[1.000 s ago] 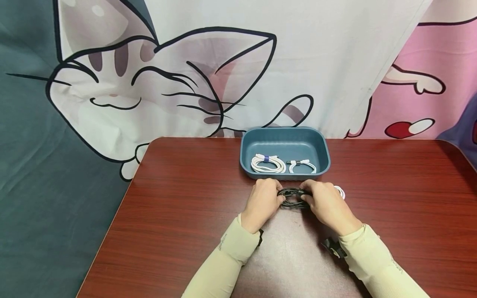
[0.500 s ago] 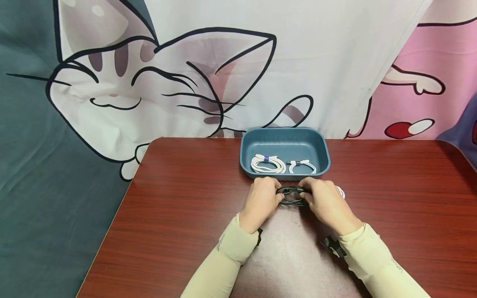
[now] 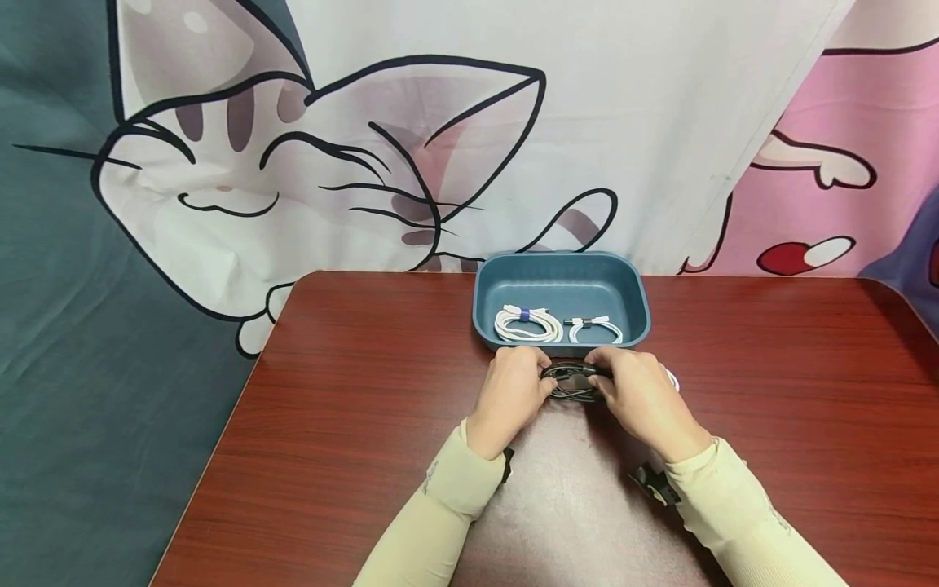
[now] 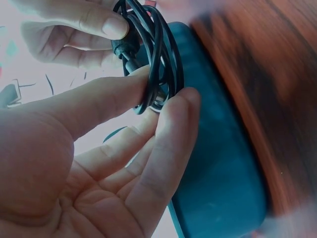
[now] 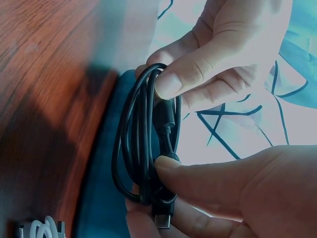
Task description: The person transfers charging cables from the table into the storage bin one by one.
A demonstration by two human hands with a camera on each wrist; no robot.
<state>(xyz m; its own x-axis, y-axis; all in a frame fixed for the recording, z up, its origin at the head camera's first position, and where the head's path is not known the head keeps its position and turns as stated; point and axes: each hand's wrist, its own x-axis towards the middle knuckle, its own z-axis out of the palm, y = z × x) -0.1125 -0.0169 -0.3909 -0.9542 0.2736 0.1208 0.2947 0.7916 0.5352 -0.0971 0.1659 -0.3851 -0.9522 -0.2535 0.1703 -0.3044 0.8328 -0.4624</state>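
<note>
A coiled black cable (image 3: 575, 396) is pinched at both ends between my two hands, just in front of the blue bin (image 3: 484, 326). My left hand (image 3: 509, 393) grips the coil's left side between thumb and fingers. On the right side, my right hand (image 3: 640, 398) pinches the coil near its connector. The right wrist view shows the black loops (image 5: 143, 144) and a metal USB-type plug tip (image 5: 162, 221) close to the right hand's fingers. In the left wrist view, the left thumb and fingers close round the lower end of the loops (image 4: 171, 54).
Two white coiled cables lie inside the bin: a larger one (image 3: 528, 336) with a blue tie and a smaller one (image 3: 607, 327) with a dark tie. Another white cable (image 3: 672, 380) lies on the brown table (image 3: 352, 391), partly hidden behind the right hand. A printed cat curtain (image 3: 220, 236) hangs behind.
Both hands, with the black cable between them, have shifted slightly away from me toward the bin. Their grip looks the same, and the bin's contents have not moved.
</note>
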